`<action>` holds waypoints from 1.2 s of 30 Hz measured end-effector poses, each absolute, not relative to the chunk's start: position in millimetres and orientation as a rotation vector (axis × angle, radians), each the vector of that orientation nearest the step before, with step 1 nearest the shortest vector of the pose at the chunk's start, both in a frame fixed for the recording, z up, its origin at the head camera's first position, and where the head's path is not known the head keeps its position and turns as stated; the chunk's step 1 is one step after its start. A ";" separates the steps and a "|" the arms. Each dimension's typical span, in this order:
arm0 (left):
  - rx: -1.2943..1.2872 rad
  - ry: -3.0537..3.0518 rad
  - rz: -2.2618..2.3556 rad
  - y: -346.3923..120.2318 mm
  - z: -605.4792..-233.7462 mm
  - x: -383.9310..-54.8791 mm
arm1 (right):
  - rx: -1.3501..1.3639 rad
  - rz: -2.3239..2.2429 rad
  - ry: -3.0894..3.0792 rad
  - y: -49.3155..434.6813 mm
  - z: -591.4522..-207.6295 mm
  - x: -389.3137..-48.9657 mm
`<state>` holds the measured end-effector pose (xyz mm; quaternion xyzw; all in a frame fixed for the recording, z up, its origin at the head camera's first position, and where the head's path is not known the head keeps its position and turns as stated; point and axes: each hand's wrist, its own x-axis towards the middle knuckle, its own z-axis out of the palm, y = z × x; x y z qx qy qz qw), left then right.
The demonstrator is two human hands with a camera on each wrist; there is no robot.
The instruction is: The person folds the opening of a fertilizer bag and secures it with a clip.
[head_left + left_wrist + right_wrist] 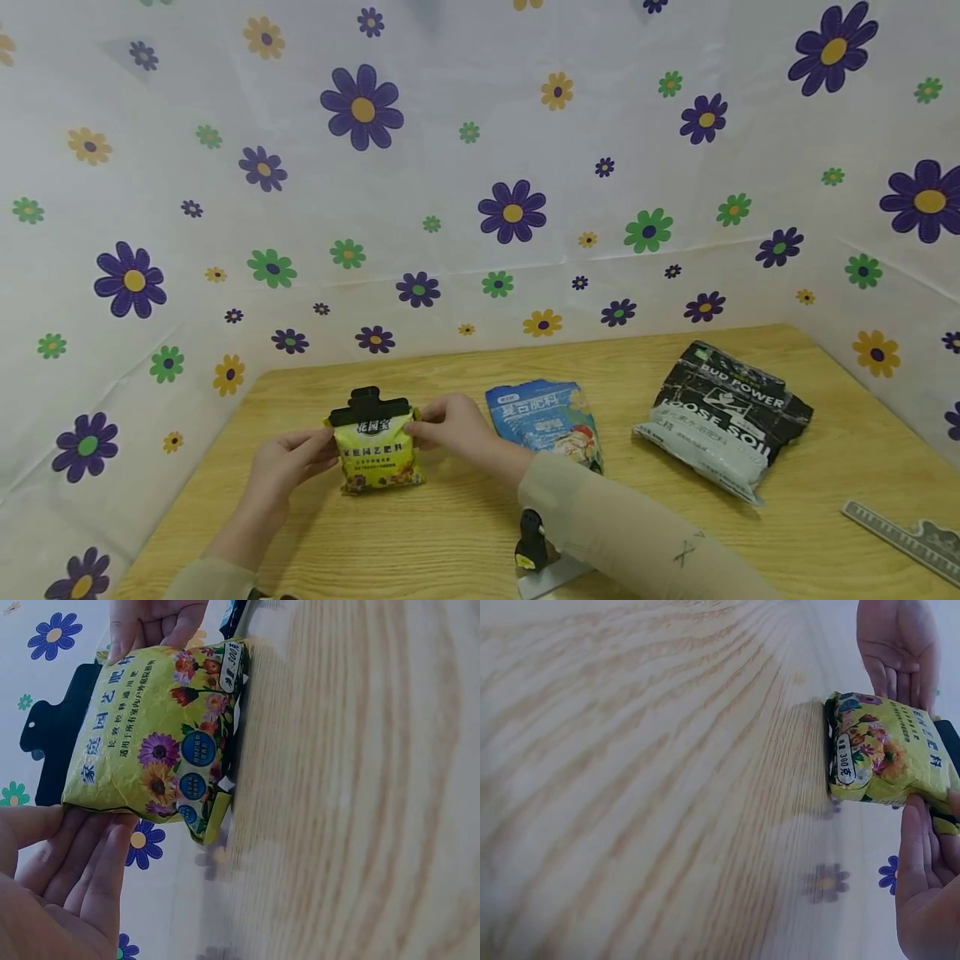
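Note:
A small yellow fertilizer bag (378, 458) with flowers printed along its base stands near the left of the table. Across its top sits a wide black bag clip (369, 406). My left hand (273, 471) pinches the bag's upper left edge, thumb in front. At the opposite upper corner, just under the clip, my right hand (457, 429) pinches the bag between thumb and fingers. Seen from the left wrist, the bag's front (142, 739) is plump and its bottom edge is at the wooden surface. The right wrist view shows the fingers (913, 832) along the bag's side.
Behind my right wrist lies a blue fertilizer bag (536, 417), partly hidden by the forearm. Farther right is a black and white soil bag (723, 421). A grey ruler-like strip (888, 533) lies at the right edge. Flower-printed cloth (450, 183) hangs around the wooden table (390, 550).

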<state>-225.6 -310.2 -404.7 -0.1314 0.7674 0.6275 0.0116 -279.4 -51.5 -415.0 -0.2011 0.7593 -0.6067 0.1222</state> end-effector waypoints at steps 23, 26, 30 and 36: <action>-0.372 2.523 1.808 -302.7 -413.3 -234.9 | -0.222 -1.858 2.058 -61.1 -419.1 -283.2; -0.357 2.548 1.779 -300.7 -415.0 -235.2 | -0.183 -1.861 2.045 -63.1 -420.9 -285.8; -0.355 2.563 1.745 -299.3 -416.0 -235.3 | -0.143 -1.876 2.009 -64.3 -423.8 -289.4; -0.349 2.561 1.728 -298.2 -418.0 -237.6 | -0.079 -1.873 1.960 -63.7 -423.4 -293.5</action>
